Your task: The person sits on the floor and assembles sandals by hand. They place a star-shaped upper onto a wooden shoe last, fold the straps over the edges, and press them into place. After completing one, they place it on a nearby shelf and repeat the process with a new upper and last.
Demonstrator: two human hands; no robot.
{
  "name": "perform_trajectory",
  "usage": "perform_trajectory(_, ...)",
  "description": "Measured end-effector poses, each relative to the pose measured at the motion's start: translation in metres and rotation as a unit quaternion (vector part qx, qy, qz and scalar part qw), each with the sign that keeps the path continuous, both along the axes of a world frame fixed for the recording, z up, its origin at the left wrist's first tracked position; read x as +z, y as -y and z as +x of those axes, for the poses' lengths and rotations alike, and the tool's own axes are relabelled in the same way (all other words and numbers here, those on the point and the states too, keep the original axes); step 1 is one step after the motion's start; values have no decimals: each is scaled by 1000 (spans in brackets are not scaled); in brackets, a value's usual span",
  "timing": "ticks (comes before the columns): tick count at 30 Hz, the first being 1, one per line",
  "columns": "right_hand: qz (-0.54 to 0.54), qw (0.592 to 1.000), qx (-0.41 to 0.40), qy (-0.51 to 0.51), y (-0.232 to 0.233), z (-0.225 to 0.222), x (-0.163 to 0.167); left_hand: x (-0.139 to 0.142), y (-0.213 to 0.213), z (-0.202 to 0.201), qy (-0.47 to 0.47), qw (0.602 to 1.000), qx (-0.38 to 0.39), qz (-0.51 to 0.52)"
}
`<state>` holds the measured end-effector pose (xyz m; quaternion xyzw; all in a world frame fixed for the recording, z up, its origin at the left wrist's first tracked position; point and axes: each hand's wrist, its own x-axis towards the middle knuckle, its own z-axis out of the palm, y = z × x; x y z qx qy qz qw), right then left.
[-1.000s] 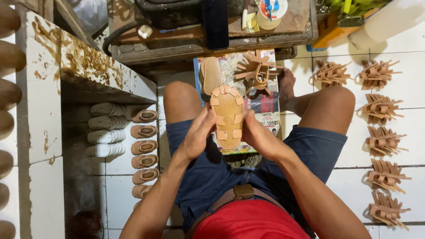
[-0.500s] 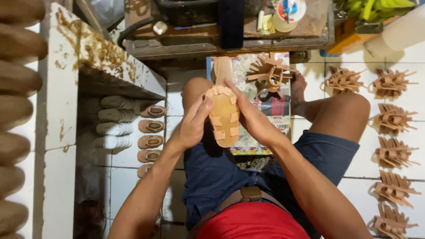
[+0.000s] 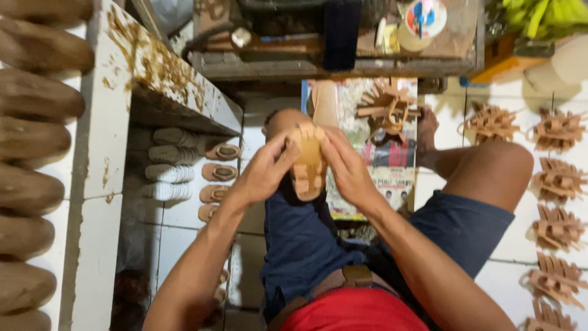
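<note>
Several brown wooden shoe forms (image 3: pixel 33 153) line the left edge of the view, beside a glue-stained white shelf (image 3: pixel 116 92). On the white tiled floor (image 3: pixel 184 220) below it lie rows of white and tan soles (image 3: pixel 184 171). The left hand (image 3: pixel 264 171) and right hand (image 3: pixel 346 168) are both curled around a tan strappy leather sandal (image 3: pixel 308 160), gripping its sides above the lap. Beyond it a loose tan strap upper (image 3: pixel 387 107) rests on a printed paper sheet (image 3: pixel 367 147). More tan strap uppers (image 3: pixel 554 184) run along the floor's right edge.

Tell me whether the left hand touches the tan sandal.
Touching: the head view shows the left hand with fingers wrapped against the tan sandal, no gap.
</note>
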<state>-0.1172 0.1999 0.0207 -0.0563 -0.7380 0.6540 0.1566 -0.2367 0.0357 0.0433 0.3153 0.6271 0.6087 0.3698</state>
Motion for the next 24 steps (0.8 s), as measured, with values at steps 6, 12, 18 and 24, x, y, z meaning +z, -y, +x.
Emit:
perform_trajectory(6,23,999,41,-26,-7,22,18,18,7,20,-125,988,82,-34)
perform_trajectory(12,98,993,59,-1,-19,21,33,24,2,36,-332,935,108,-60)
perform_trajectory(18,217,970,-47,-102,-10,41,52,42,5,49,-307,945,104,34)
perform_trajectory(24,332,915,-39,-224,-20,76,49,32,-30,73,471,822,128,294)
